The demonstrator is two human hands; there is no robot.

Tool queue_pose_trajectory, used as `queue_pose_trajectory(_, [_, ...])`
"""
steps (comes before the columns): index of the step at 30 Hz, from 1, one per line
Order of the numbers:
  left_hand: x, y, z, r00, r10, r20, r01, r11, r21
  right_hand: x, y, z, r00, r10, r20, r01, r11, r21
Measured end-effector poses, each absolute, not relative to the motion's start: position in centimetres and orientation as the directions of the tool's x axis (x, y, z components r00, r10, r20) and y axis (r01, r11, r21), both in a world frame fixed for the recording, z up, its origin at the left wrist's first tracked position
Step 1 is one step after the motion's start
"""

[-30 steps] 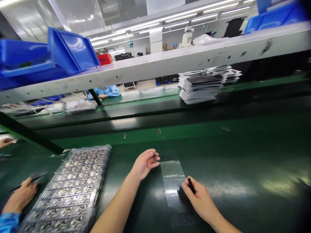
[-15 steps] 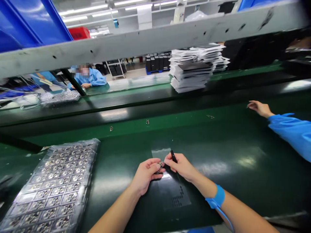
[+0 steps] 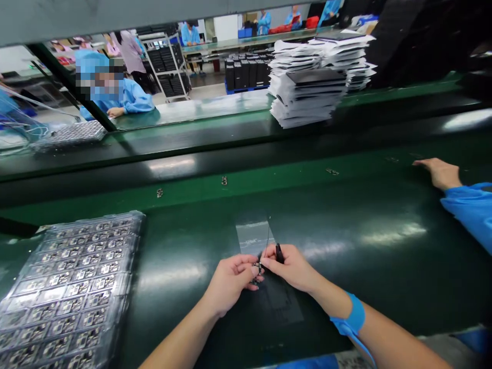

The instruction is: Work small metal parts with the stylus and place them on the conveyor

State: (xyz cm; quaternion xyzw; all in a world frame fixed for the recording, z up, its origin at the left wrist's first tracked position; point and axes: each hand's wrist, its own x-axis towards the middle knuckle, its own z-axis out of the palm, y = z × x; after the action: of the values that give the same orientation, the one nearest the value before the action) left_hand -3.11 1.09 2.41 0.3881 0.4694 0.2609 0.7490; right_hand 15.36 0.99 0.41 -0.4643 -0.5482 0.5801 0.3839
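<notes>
My left hand [image 3: 230, 281] is closed on a small circuit board [image 3: 257, 277], gripped at its edges between thumb and fingers. My right hand [image 3: 294, 269] is closed too, its fingertips pinched at the board's upper right edge. A black pen-like tool [image 3: 279, 253] sticks up out of the right hand; its lower end is hidden by the fingers. From the right fingertips a thin dark wire [image 3: 268, 236] rises. Beneath both hands lies a clear plastic sheet [image 3: 251, 237] with small dark pieces on it, on the dark green bench.
At left stands a clear tray [image 3: 73, 279] holding rows of boards. Small parts [image 3: 224, 180] lie along the green strip. Another person's hand [image 3: 442, 171] reaches in at right. White stacks [image 3: 311, 87] stand at the back, with a co-worker [image 3: 130, 96] beyond.
My view has tilted down and shifted right. A thin wire now shows at my right fingertips, which touch the board more closely. The other person's hand has moved right.
</notes>
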Motion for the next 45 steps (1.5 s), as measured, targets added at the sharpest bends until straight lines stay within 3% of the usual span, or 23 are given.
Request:
queue_pose_trajectory(8, [-3.2, 0.9, 2.5, 0.480, 0.719, -0.503, 0.035, 0.557, 0.830, 15.6, 0.7, 0.0, -0.307, 0.949, -0.078, 0.177, -0.023, -0.984])
queue_pose_trajectory(28, [-2.8, 0.8, 2.3, 0.462, 0.725, -0.510, 0.078, 0.540, 0.838, 15.2, 0.4, 0.4, -0.332, 0.942, -0.037, 0.265, 0.056, -0.963])
queue_pose_trajectory(35, [-2.3, 0.2, 1.8, 0.476, 0.724, -0.499, 0.085, 0.527, 0.846, 17.7, -0.8, 2.3, -0.087, 0.976, 0.201, 0.337, 0.218, -0.916])
queue_pose_trajectory(38, [-2.1, -0.2, 1.6, 0.493, 0.710, -0.503, 0.075, 0.541, 0.837, 19.1, -2.7, 1.6, -0.047, 0.995, 0.088, 0.403, 0.099, -0.910])
queue_pose_trajectory(41, [-1.8, -0.6, 1.6, 0.518, 0.689, -0.506, 0.070, 0.555, 0.829, 19.9, -4.8, 0.2, -0.109, 0.987, -0.114, 0.373, -0.066, -0.926])
queue_pose_trajectory(45, [-1.4, -1.0, 1.6, 0.553, 0.706, -0.443, 0.050, 0.502, 0.863, 20.6, -6.8, -0.8, -0.116, 0.966, -0.232, 0.303, -0.188, -0.934])
